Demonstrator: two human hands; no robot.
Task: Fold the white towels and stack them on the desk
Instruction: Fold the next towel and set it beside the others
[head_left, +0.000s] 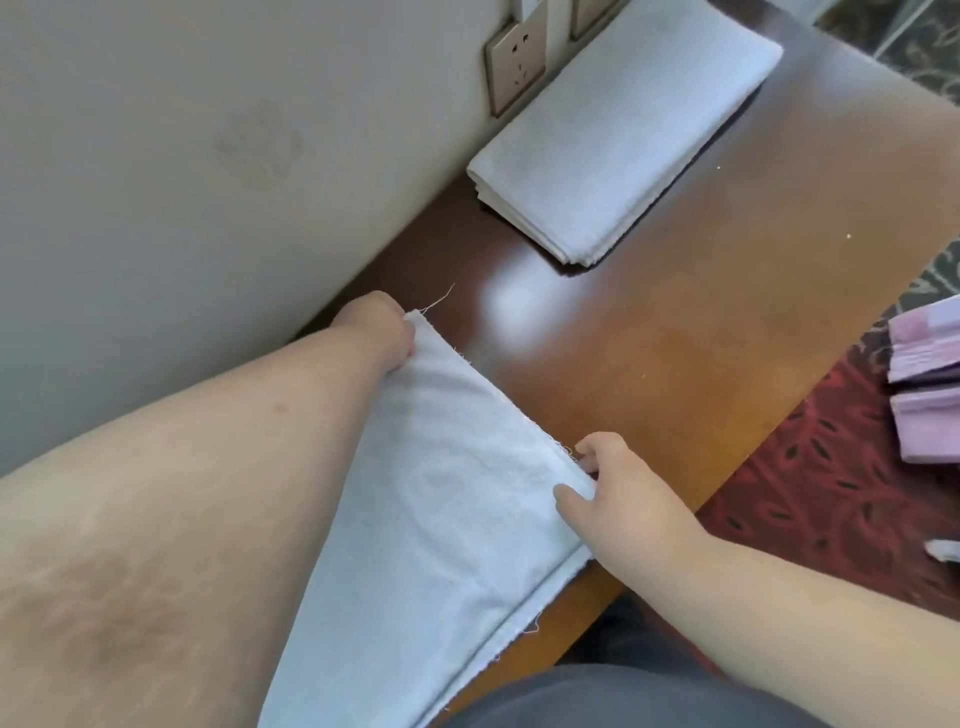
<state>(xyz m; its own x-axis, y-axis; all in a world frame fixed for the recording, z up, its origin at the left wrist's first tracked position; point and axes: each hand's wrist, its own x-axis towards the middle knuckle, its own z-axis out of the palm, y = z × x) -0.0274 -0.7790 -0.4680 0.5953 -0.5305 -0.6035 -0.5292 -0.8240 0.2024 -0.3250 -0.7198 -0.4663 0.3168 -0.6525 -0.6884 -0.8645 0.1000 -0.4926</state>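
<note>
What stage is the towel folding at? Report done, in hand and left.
Done: a stack of folded towels lies on the desk by the wall. In hand: the left hand and right hand each grip a corner of a white towel spread at the desk's near edge. Left: finish folding it, then stack it.

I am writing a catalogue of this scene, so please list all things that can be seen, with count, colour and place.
folded towels: one stack, white, far end of the desk by the wall
towel being folded: one, white, near end of the desk, hanging over its edge
desk: one, glossy brown wood, along the wall
wall socket: one plainly seen, beige, above the stack
carpet: red with dark pattern, right of the desk
pink folded cloths: count unclear, right edge
left hand: grips the towel's far corner
right hand: pinches the towel's right corner
</note>
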